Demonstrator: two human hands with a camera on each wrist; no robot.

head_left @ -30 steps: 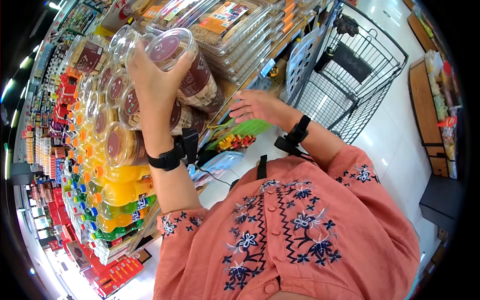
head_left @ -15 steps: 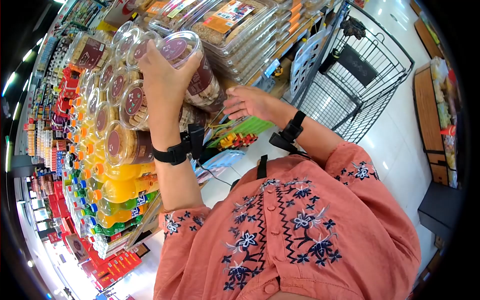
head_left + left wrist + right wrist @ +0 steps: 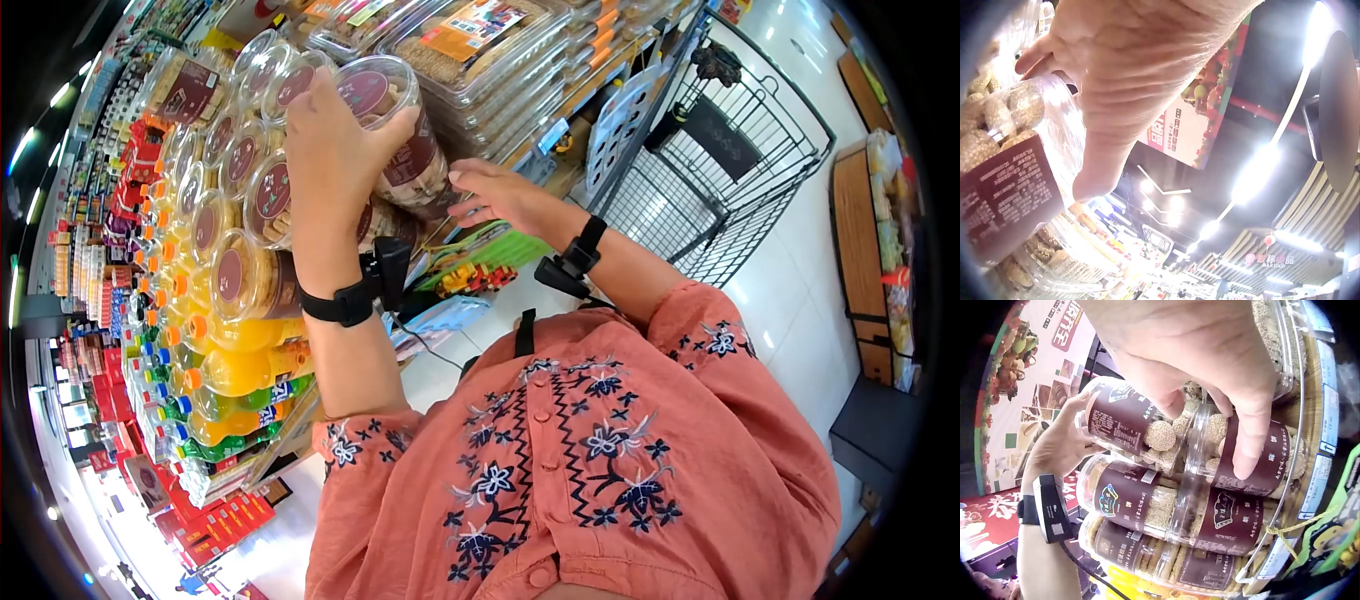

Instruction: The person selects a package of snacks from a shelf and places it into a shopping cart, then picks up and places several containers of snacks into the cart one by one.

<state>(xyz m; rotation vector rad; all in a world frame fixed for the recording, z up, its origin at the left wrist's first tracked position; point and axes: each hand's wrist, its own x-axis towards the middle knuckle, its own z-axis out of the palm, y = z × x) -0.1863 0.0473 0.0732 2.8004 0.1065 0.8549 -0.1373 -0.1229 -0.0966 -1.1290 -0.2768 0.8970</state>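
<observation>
In the head view my left hand grips the lid end of a clear plastic jar with a maroon label, thumb on one side and fingers on the other. Round sesame-coated cookies show through its wall in the right wrist view. That jar fills the left of the left wrist view. It stands on a second, matching jar. My right hand is beside the lower jar, its fingers extended; in the right wrist view the index finger lies over the lower jar's label.
More lidded cookie jars stand in rows to the left, with bottled drinks past them. Clear packs of baked goods are stacked behind. A wire rail edges the shelf. A shopping cart stands at the right.
My right hand has come nearer the lower jar. My left hand keeps its hold on the upper jar, and the head view has shifted slightly.
</observation>
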